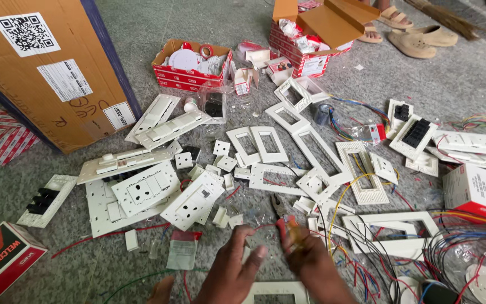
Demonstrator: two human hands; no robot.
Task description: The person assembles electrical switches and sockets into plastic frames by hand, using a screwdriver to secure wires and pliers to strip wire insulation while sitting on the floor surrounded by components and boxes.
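Grey floor [468, 84] (crowded), pliers [281, 217] in right hand [310, 259].

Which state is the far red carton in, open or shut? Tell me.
Open: the red carton's brown flaps stand up, showing packets inside.

The floor [142, 22] is grey speckled stone, lit by soft, even daylight. At its far left corner stands a big brown cardboard carton [40, 67] with a dark blue edge. At the far right edge lie a pair of beige sandals [423, 39] and the bristles of a broom [445, 19].
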